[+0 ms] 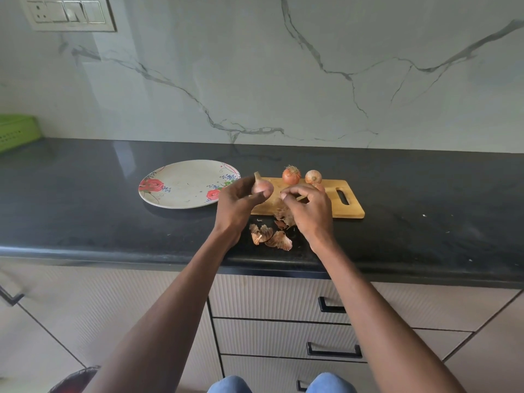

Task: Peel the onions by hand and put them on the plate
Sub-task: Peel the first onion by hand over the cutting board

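Near the middle of the frame the left hand (pixel 241 199) grips a pale, largely peeled onion (pixel 262 187) above the left end of the cutting board (pixel 334 204). The right hand (pixel 307 207), fingers curled, appears to pinch a scrap of skin just beside it, though what it holds is hard to tell. Loose peels (pixel 270 236) lie on the dark surface (pixel 113 222) below. The step looks like stripping the last skin; next the onion needs carrying left to the flowered plate (pixel 184 184). Two unpeeled onions (pixel 291 175) wait at the board's far edge.

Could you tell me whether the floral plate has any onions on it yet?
Empty: the plate shows only its floral pattern, no onions.
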Available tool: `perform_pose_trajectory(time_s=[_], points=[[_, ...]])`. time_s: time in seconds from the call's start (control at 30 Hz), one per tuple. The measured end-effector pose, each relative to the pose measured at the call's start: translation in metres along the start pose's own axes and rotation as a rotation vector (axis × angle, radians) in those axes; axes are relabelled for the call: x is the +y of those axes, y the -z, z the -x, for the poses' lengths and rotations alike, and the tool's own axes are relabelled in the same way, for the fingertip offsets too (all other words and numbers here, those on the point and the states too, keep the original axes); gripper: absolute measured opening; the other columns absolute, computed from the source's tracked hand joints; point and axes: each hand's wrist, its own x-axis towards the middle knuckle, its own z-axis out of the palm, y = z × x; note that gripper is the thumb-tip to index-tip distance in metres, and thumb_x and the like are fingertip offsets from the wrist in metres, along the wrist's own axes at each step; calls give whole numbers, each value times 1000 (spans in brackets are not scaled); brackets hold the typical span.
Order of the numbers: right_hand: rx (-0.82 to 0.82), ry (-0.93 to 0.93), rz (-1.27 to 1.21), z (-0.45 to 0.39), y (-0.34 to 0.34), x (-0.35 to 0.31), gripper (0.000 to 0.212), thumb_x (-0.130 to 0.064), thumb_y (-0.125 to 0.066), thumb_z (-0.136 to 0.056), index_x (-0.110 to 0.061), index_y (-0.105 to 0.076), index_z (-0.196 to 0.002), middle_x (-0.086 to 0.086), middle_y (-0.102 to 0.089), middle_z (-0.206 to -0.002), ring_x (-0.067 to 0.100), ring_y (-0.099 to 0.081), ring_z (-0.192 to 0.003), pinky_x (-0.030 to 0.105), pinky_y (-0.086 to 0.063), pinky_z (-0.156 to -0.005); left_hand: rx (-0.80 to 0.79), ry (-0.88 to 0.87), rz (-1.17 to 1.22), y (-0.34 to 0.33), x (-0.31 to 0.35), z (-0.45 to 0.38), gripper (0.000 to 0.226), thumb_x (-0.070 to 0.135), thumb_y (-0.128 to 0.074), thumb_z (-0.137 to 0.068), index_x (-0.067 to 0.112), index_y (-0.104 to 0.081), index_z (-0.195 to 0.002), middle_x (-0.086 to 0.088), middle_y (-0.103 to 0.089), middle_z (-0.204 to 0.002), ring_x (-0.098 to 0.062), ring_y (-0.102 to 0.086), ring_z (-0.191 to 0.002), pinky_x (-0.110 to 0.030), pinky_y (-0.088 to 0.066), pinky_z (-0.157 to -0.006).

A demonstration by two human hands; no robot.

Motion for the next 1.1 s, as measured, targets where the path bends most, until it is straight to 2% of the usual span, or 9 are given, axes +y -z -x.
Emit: perform_pose_trajectory(time_s=[0.1, 0.2, 0.37, 0.5, 0.6, 0.73, 0.87, 1.0, 1.1], points=[[41, 66, -27, 0, 1, 0, 6, -10, -75, -85, -9, -78, -91, -5, -72, -91, -12, -59, -87, 15, -48, -84, -40, -18, -7, 0, -1, 1, 33, 4, -78, -85, 22, -67, -111, -1, -76, -103, -15, -72, -99, -26, -57, -81], [44, 85, -33, 0, 0, 1, 10, -12, -75, -86, -11, -78, -95, -12, -70, -92, -9, -62, -91, 34, -52, -94, -125, 6, -4, 0, -3, 1, 49, 4, -79, -84, 3, -61, -130, -14, -71, -118, -27, -71, -106, -35, -60, -82], [37, 77, -53, -1, 0, 1, 13, -8, -73, -86, -6, -78, -98, -5, -71, -96, -11, -61, -91, 10, -47, -85, -212, 12, -22, -4, -1, 2, 37, -5, -76, -82, 10, -63, -113, -11, -72, -109, -24, -69, -101, -29, -59, -83], [39, 36, -56, -2, 0, 3, 12, -8, -73, -87, -4, -78, -98, 1, -74, -96, -7, -62, -87, 4, -43, -81, -250, 29, -16, -3, -2, 2, 38, -6, -75, -82, 13, -66, -113, -11, -73, -110, -23, -69, -104, -29, -58, -86], [39, 30, -58, -2, 1, 4, 10, -10, -72, -88, -6, -78, -95, 0, -75, -94, -1, -65, -88, 12, -45, -86, -257, 16, -25, -4, -3, 2, 38, -7, -74, -82, 14, -68, -113, -4, -76, -104, -18, -72, -99, -26, -57, -82], [66, 66, -57, -1, 1, 2, 7, -6, -72, -86, -3, -78, -90, 2, -75, -89, -1, -64, -82, 7, -44, -79, -275, 41, -23, -1, -4, 0, 39, -4, -75, -83, 16, -69, -116, -8, -76, -109, -21, -73, -101, -28, -57, -84], [61, 53, -85, -1, 2, 1, 9, -10, -74, -86, -5, -78, -92, -3, -74, -90, 0, -64, -87, 13, -48, -84, -296, 68, 4, -2, -3, 0, 39, -5, -73, -84, 8, -64, -120, -12, -76, -109, -23, -73, -98, -30, -59, -82], [28, 42, -85, -1, 3, 1, 13, -11, -74, -86, -4, -78, -97, 1, -75, -98, 3, -65, -91, 12, -46, -85, -295, 117, 36, 0, -2, -1, 43, -5, -74, -83, -1, -53, -121, -16, -75, -105, -31, -72, -96, -42, -61, -86], [62, 71, -69, 0, 3, 0, 9, -15, -76, -84, -8, -79, -89, -3, -75, -90, 4, -66, -87, 35, -50, -92, -283, 114, 16, 2, -5, -3, 42, 7, -81, -80, 5, -62, -117, -19, -73, -113, -37, -71, -104, -53, -54, -98]])
